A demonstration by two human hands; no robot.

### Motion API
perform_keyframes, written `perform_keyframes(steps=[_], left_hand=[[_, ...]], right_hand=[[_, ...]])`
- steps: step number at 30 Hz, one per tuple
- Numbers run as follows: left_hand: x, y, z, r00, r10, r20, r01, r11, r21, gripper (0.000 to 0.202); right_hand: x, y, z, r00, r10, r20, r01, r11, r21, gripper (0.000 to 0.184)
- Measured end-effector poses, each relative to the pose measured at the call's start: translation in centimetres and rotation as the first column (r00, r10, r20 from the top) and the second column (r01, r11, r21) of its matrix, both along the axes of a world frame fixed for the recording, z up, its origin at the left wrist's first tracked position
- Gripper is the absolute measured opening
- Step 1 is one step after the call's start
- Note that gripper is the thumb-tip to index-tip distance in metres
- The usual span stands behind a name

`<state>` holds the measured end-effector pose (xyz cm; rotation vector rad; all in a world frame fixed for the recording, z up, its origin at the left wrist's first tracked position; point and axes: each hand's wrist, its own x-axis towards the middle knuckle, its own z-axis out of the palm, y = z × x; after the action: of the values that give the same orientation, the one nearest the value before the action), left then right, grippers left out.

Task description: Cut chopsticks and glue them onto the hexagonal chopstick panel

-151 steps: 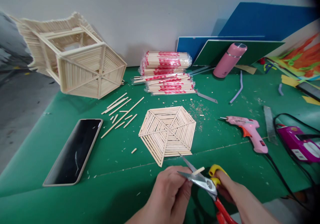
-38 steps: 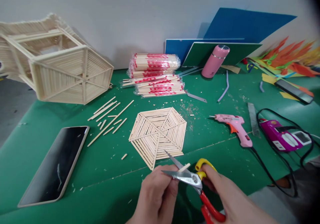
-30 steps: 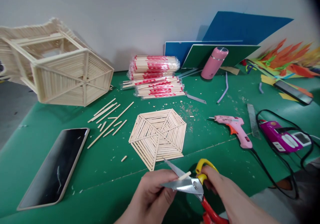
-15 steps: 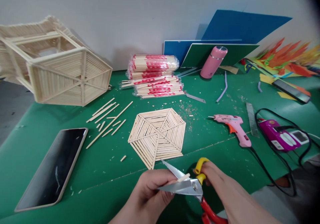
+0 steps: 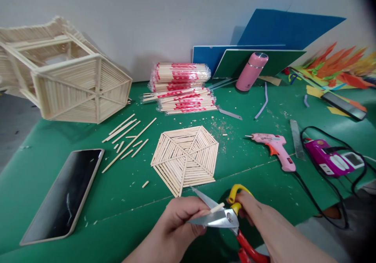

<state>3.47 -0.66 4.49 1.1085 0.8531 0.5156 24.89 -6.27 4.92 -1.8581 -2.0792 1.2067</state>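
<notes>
My left hand (image 5: 179,220) pinches a short wooden stick (image 5: 217,207), whose end lies between the parted blades of a pair of scissors (image 5: 216,220). The scissors have one yellow and one red handle. Wrapped round the yellow handle is my right hand (image 5: 258,216); the rest of its grip is partly hidden. Just beyond both hands a flat six-sided panel of sticks (image 5: 185,157) lies on the green table. Loose sticks (image 5: 129,145) are scattered to its left, and one small cut piece (image 5: 145,184) rests near its lower left side.
A large stick-built frame (image 5: 82,90) stands back left, with a phone (image 5: 63,196) in front. Wrapped stick bundles (image 5: 182,86) and a pink bottle (image 5: 252,71) stand along the back. On the right lie a pink glue gun (image 5: 274,147), a steel ruler (image 5: 297,139) and a corded purple power strip (image 5: 327,157).
Hands, scissors and stick hold almost the same pose, with the blades still parted around the stick. The whole view has shifted very slightly.
</notes>
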Motion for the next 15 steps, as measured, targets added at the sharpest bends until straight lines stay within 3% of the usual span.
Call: perform_keyframes(steps=[4, 9, 15], left_hand=[[0.09, 0.84, -0.26, 0.989, -0.094, 0.115, 0.095, 0.995, -0.001, 0.019], [0.27, 1.00, -0.25, 0.988, -0.113, 0.104, 0.117, 0.992, -0.038, 0.016], [0.43, 1.16, -0.36, 0.983, -0.146, 0.111, 0.151, 0.988, -0.043, 0.029]], right_hand=[[-0.03, -0.64, 0.41, 0.999, -0.029, -0.014, 0.028, 0.999, -0.025, 0.030], [0.25, -0.69, 0.41, 0.998, -0.064, -0.016, 0.063, 0.998, -0.028, 0.077], [0.12, -0.12, 0.46, 0.998, -0.067, -0.016, 0.067, 0.997, -0.046, 0.081]])
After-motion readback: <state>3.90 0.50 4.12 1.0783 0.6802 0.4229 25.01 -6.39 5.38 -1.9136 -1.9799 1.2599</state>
